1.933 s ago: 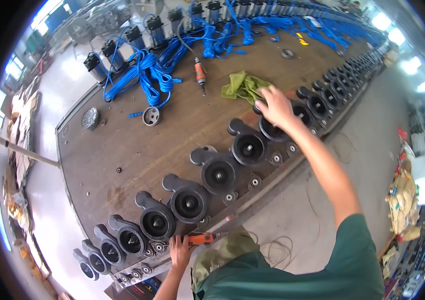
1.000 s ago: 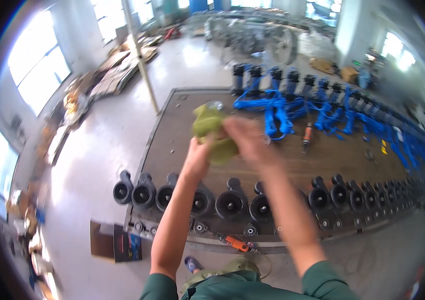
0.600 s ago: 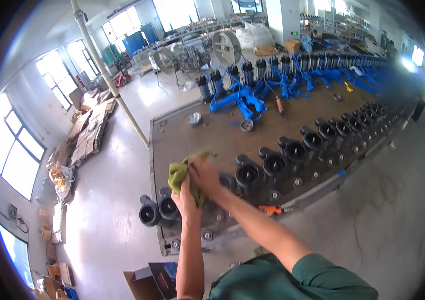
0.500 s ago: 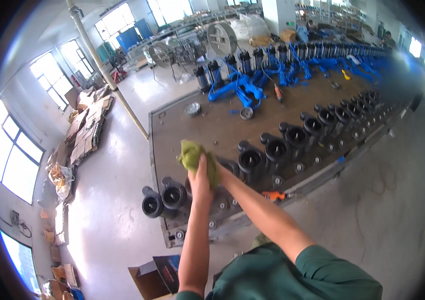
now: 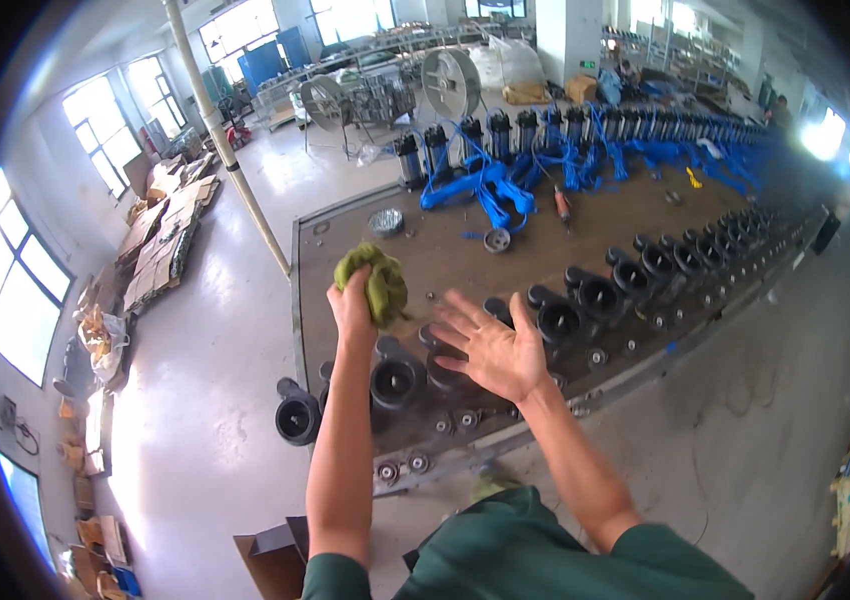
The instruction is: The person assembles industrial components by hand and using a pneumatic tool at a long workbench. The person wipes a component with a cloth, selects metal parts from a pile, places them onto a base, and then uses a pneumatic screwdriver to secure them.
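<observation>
A crumpled olive-green cloth [image 5: 373, 284] is bunched in my left hand [image 5: 353, 305], held above the table near its left end. My right hand [image 5: 501, 352] is apart from the cloth, palm up with the fingers spread and nothing in it. Below both hands runs a row of black round pump housings [image 5: 397, 382], each with an open round mouth and a side outlet. My right hand hides some of them. Small round metal parts [image 5: 419, 462] lie in a line along the table's near edge.
Farther back on the brown table [image 5: 345, 215] stand several cylindrical motors [image 5: 440, 150] with bundled blue cables [image 5: 490, 190]. A metal dish [image 5: 385, 221] and a red-handled tool [image 5: 562, 207] lie between the rows. An open cardboard box [image 5: 273, 562] sits on the floor at lower left.
My hands were together on the cloth and have come apart. The right hand has let go, moved right and opened; the left keeps the cloth. The view has shifted slightly.
</observation>
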`<state>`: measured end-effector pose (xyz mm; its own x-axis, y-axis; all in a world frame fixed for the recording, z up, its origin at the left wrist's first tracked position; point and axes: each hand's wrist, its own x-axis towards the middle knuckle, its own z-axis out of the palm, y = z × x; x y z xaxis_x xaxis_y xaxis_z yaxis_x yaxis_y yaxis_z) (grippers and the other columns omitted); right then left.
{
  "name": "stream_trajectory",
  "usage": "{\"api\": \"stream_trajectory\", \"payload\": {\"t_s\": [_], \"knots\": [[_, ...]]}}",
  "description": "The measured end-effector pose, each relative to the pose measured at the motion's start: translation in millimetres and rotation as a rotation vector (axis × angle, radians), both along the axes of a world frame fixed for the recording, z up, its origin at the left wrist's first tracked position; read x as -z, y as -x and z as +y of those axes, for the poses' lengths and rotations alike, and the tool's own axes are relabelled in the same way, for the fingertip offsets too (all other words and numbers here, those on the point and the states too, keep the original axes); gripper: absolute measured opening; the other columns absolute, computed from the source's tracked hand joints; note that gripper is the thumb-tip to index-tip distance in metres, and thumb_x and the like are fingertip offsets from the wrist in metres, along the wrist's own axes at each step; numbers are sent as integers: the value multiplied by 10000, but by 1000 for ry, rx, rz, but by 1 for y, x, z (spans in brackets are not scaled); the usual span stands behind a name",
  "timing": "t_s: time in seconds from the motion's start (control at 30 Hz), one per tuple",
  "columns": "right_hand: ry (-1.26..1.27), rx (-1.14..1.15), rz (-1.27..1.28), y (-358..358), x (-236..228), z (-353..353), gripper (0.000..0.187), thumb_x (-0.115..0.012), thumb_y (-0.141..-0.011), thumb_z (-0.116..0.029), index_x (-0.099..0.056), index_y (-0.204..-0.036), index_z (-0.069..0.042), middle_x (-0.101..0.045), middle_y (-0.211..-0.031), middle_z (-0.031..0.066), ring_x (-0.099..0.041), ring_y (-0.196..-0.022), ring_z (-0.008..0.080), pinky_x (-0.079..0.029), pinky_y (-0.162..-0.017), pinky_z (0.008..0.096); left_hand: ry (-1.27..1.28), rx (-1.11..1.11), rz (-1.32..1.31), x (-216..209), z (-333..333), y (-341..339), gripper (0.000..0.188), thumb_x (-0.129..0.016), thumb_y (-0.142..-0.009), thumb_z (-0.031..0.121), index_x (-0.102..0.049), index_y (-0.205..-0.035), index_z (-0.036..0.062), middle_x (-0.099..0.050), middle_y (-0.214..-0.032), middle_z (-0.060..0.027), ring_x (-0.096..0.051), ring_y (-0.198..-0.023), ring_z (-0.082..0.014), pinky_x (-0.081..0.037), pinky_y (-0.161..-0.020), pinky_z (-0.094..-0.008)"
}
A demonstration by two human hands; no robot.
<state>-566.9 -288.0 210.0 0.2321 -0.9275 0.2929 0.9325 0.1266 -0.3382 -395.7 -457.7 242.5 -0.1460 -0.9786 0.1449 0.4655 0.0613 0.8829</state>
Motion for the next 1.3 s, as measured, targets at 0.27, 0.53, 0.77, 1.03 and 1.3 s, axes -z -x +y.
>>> {"api": "stream_trajectory", "payload": {"t_s": [0.27, 0.53, 0.77, 1.03, 1.3], "knots": [[-326, 836, 469, -88, -24, -114, 301, -746, -901, -233, -666, -1082, -6, -668, -1029, 87, -637, -883, 153, -516, -750, 317, 360, 38, -626, 82, 3, 27, 395, -538, -972, 235, -609, -1302, 30, -670, -1193, -235, -625, -1145, -327, -498, -938, -412], [-511, 454, 522, -80, -56, -129, 286, -779, -876, -223, -705, -973, 35, -701, -906, 94, -664, -745, 195, -522, -672, 352, 155, -282, -439, 18, 31, -1, 298, -711, -905, 211, -715, -898, -87, -717, -754, -125, -657, -698, -135, -509, -638, -317], [-649, 523, 551, -61, -27, -191, 461, -801, -849, -362, -686, -1064, 29, -685, -1001, 146, -668, -886, 252, -547, -725, 439, 22, -287, -90, -27, 69, -27, 188, -711, -943, 119, -737, -966, -65, -723, -882, -74, -661, -845, -148, -515, -822, -299], [183, 1523, 1368, -164, -87, -132, 453, -754, -845, -397, -680, -1142, -62, -693, -947, 164, -687, -898, 377, -560, -797, 471, -104, 191, 605, -18, 55, -56, 683, -297, -1050, 613, -431, -1492, 110, -477, -1498, -117, -485, -1346, -313, -361, -1149, -472], [-160, 979, 1442, -123, -68, -206, 413, -742, -852, -454, -752, -907, -44, -739, -797, 160, -737, -703, 283, -579, -625, 423, -45, 301, 484, -3, 71, -99, 845, -277, -1039, 634, -312, -1530, -53, -413, -1539, -198, -387, -1432, -358, -288, -1188, -518]]}}
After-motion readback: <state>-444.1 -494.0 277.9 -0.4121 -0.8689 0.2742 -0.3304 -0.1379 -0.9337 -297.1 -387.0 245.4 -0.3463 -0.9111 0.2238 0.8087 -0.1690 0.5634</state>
